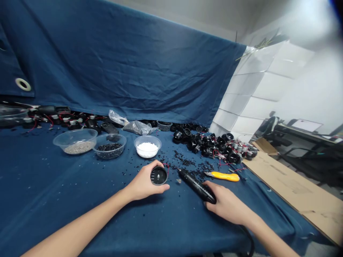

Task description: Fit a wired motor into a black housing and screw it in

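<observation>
Held between the thumb and fingers of my left hand (146, 182) is a round black plastic housing (159, 176), its hollow side facing me, with a small pale shaft in the middle and a red wire behind it. My right hand (225, 201) grips the rear of a black electric screwdriver (197, 185). The screwdriver's thin bit points up and left, a short way to the right of the housing and apart from it. A cord runs down from the screwdriver under my right wrist. On the cloth between both hands lies a small pale part (179, 181), too small to name.
A yellow utility knife (223, 176) lies right of scattered black bits (184, 160). Bowls of white pieces (147, 149), black screws (109, 148) and greyish small parts (79, 146) stand left. A pile of black housings and motors (211, 144) is back right, before a blue curtain (128, 60).
</observation>
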Tool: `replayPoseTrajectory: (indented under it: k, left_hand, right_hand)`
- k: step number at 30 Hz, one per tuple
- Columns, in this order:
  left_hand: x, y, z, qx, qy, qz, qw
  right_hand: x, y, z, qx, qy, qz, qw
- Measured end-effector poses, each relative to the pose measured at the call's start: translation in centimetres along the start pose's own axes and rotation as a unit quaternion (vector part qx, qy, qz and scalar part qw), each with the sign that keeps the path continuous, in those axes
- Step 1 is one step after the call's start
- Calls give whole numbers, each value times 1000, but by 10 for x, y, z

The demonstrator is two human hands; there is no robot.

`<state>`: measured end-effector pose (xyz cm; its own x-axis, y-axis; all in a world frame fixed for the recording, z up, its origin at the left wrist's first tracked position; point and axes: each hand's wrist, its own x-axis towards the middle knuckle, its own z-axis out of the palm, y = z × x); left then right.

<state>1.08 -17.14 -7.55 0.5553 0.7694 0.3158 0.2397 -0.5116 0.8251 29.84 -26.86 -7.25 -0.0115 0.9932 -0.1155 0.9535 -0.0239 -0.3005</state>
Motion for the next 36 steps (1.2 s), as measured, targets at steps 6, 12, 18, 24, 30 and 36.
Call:
replayPoseTrajectory:
  k: [6,12,18,24,30,36]
  left_hand:
    - [-2,4,1,54,4,35,998]
    - [-1,2,1,98,42,68,992]
    - [-4,4,5,142,37,106,983]
    - [-6,6,10,180,21,142,973]
    - [-6,2,11,215,2,174,961]
    - [-5,1,10,256,-16,182,949]
  right_hand:
    - [-13,2,-11,218,-33,51,974]
    - [-66,5,-35,255,-60,83,961]
    - [-87,-1,-31,160,-63,86,981]
    - [-77,-18,-29,146,-62,60,986]
    - [-72,-22,-28,137,-69,56,987]
    - [-74,-25,-27,123,-78,66,987]
